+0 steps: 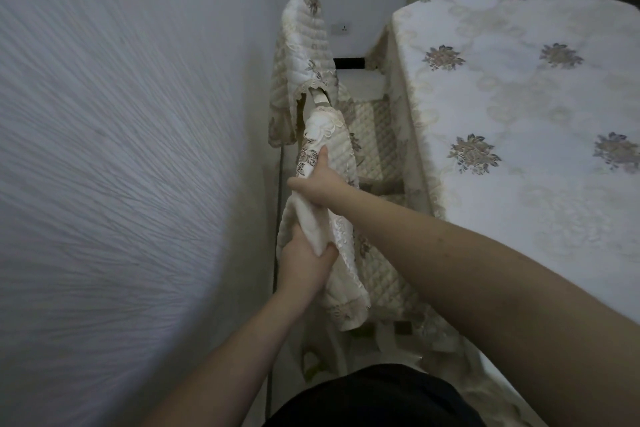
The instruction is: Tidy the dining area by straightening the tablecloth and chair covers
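The chair-cover step is judged to be in hand. The near chair cover (332, 215), draped over a chair back between the wall and the desk (519, 114), is bunched. Its lower fold is clenched by the left hand (304, 253); higher up, it is pinched by the right hand (317, 180). Next, the quilted fabric should be pulled down and smoothed.

Nine o'clock: wall (121, 149), closing off passage.
Three o'clock: tablecloth (519, 97) edge, blocking.
Twelve o'clock: far chair cover (304, 55), narrow gap beside table.
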### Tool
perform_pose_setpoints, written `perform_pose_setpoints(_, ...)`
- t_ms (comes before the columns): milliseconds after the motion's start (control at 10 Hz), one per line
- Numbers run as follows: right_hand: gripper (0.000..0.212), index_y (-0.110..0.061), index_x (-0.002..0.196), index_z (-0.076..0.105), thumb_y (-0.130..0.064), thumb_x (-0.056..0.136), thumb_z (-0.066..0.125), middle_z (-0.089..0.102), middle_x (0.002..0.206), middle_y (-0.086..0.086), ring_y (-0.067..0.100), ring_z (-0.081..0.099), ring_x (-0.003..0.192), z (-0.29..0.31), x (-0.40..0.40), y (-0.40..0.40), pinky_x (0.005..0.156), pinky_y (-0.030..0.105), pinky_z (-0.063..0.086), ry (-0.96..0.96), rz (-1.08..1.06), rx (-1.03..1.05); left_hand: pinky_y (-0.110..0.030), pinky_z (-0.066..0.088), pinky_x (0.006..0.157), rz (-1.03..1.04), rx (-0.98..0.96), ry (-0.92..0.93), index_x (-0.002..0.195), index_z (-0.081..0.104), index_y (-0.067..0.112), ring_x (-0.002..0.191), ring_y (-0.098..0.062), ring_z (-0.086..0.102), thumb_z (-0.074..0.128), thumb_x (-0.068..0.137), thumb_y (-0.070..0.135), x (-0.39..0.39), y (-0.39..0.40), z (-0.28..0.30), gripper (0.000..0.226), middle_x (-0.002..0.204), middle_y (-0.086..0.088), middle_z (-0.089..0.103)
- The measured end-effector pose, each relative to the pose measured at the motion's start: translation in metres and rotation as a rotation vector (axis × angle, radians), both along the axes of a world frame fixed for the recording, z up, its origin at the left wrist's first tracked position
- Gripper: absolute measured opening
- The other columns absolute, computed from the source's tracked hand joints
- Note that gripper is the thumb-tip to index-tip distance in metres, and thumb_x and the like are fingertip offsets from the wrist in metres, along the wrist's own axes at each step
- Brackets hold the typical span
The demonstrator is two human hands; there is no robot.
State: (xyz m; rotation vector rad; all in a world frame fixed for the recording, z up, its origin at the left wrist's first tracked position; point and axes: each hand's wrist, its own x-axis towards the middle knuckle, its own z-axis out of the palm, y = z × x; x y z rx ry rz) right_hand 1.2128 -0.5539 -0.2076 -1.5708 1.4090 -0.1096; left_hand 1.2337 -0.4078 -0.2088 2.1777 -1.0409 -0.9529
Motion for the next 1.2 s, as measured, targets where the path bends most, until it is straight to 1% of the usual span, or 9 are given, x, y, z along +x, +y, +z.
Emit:
perform_pose_setpoints(200, 0.112, -0.024, 0.146, -0.023, -0.047, 0.078, 0.063, 0.048, 0.132, 0.021, 0.036, 0.052, 0.113, 0.001, -0.001, 0.007, 0.088, 0.037, 0.045, 0.006, -0.009, 0.010, -0.031, 0.044, 0.072, -0.019, 0.068, -0.028, 0.137, 0.029, 0.011, 0.099, -0.030, 0.060, 0.065, 0.080, 0.032, 0.004, 0.001, -0.001, 0.071, 0.108, -0.009, 0.061)
perform_pose_setpoints(400, 0.108, -0.022, 0.146, -0.025, -0.047, 0.083, 0.059, 0.044, 0.138, 0.024, 0.039, 0.045, 0.122, 0.010, -0.006, 0.011, 0.085, 0.032, 0.034, 0.034, 0.020, 0.026, -0.031, 0.043, 0.069, -0.036, 0.081, -0.038, 0.134, 0.028, 0.007, 0.081, -0.019, 0.051, 0.063, 0.084, 0.030, 0.001, 0.005, -0.003, 0.065, 0.096, -0.002, 0.052)
perform_pose_setpoints(500, 0.106, -0.021, 0.147, -0.023, -0.054, 0.085, 0.057, 0.035, 0.146, 0.025, 0.039, 0.039, 0.129, 0.013, -0.008, 0.017, 0.096, 0.035, 0.033, 0.063, 0.043, 0.056, -0.033, 0.048, 0.071, -0.143, 0.112, -0.112, 0.135, 0.029, 0.009, 0.086, -0.022, 0.057, 0.066, 0.080, 0.039, 0.008, 0.003, -0.005, 0.073, 0.101, -0.002, 0.053)
perform_pose_setpoints(600, 0.100, -0.016, 0.151, -0.011, -0.059, 0.087, 0.052, 0.026, 0.152, 0.021, 0.038, 0.030, 0.137, 0.018, -0.017, 0.029, 0.109, 0.039, 0.026, 0.045, 0.050, 0.051, -0.028, 0.044, 0.068, -0.358, 0.161, -0.232, 0.139, 0.034, 0.014, 0.096, -0.019, 0.062, 0.063, 0.076, 0.052, 0.020, -0.003, -0.004, 0.079, 0.112, -0.002, 0.060)
perform_pose_setpoints(700, 0.083, -0.016, 0.152, 0.007, -0.054, 0.091, 0.048, 0.030, 0.153, 0.014, 0.030, 0.033, 0.137, 0.017, -0.048, 0.046, 0.108, 0.035, 0.028, -0.026, 0.041, 0.022, -0.032, 0.050, 0.070, -0.454, 0.218, -0.331, 0.138, 0.040, 0.017, 0.092, -0.017, 0.063, 0.049, 0.069, 0.069, 0.026, -0.008, -0.008, 0.086, 0.108, 0.000, 0.064)
perform_pose_setpoints(800, 0.077, -0.024, 0.152, 0.013, -0.055, 0.091, 0.048, 0.035, 0.151, 0.008, 0.025, 0.039, 0.134, 0.011, -0.089, 0.060, 0.104, 0.030, 0.032, -0.002, 0.027, -0.013, -0.033, 0.051, 0.073, -0.482, 0.240, -0.333, 0.137, 0.042, 0.019, 0.094, -0.019, 0.063, 0.047, 0.072, 0.073, 0.027, -0.007, -0.009, 0.086, 0.111, -0.002, 0.064)
perform_pose_setpoints(900, 0.067, -0.026, 0.149, 0.026, -0.055, 0.092, 0.046, 0.039, 0.149, 0.003, 0.022, 0.043, 0.131, 0.012, -0.132, 0.074, 0.095, 0.027, 0.036, 0.054, 0.019, -0.029, -0.035, 0.051, 0.081, -0.453, 0.249, -0.314, 0.138, 0.042, 0.014, 0.102, -0.023, 0.063, 0.041, 0.056, 0.088, 0.033, -0.007, -0.013, 0.110, 0.116, -0.004, 0.065)
perform_pose_setpoints(1000, 0.061, -0.028, 0.147, 0.031, -0.054, 0.094, 0.044, 0.039, 0.149, 0.003, 0.022, 0.044, 0.131, 0.014, -0.173, 0.086, 0.100, 0.032, 0.037, 0.134, 0.034, -0.088, -0.040, 0.052, 0.085, -0.495, 0.298, -0.381, 0.127, 0.053, 0.014, 0.099, -0.025, 0.063, 0.029, 0.049, 0.094, 0.035, -0.009, -0.014, 0.114, 0.111, -0.006, 0.068)
perform_pose_setpoints(1200, 0.061, -0.019, 0.148, 0.028, -0.048, 0.096, 0.043, 0.035, 0.151, 0.003, 0.019, 0.036, 0.136, 0.016, -0.236, 0.102, 0.109, 0.034, 0.031, 0.218, 0.016, -0.312, -0.033, 0.050, 0.073, -0.464, 0.275, -0.764, 0.104, 0.062, 0.019, 0.086, -0.025, 0.065, 0.030, 0.083, 0.075, 0.024, 0.012, 0.003, 0.068, 0.093, -0.004, 0.067)
